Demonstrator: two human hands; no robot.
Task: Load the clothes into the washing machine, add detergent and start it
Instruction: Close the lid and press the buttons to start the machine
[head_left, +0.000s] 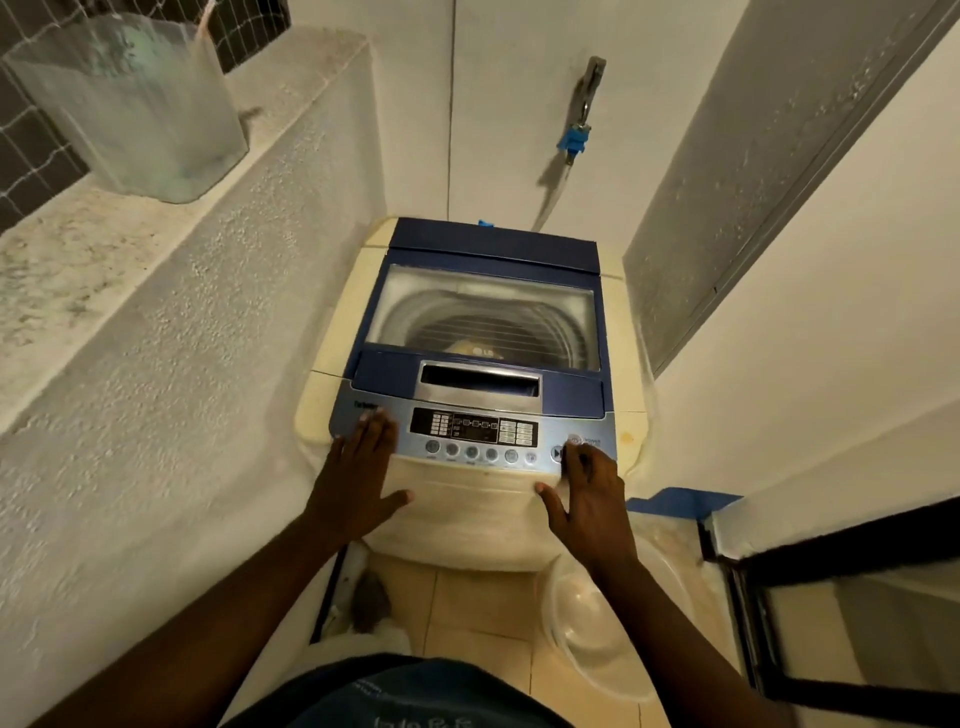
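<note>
A top-loading washing machine (332, 374) with a cream body stands in front of me. Its blue lid (493, 247) with a clear window is down, and the drum with something pale inside shows through the glass. My left hand (363, 467) lies flat, fingers spread, on the left end of the control panel (472, 434). My right hand (584, 488) rests at the panel's right end, fingertips on the buttons there. Neither hand holds anything.
A rough plaster ledge (156, 249) runs along the left with a clear plastic container (135, 104) on it. A tap with a blue fitting (574, 137) hangs on the back wall. A white plastic basin (597, 623) sits on the tiled floor at right, beside a dark door frame (753, 597).
</note>
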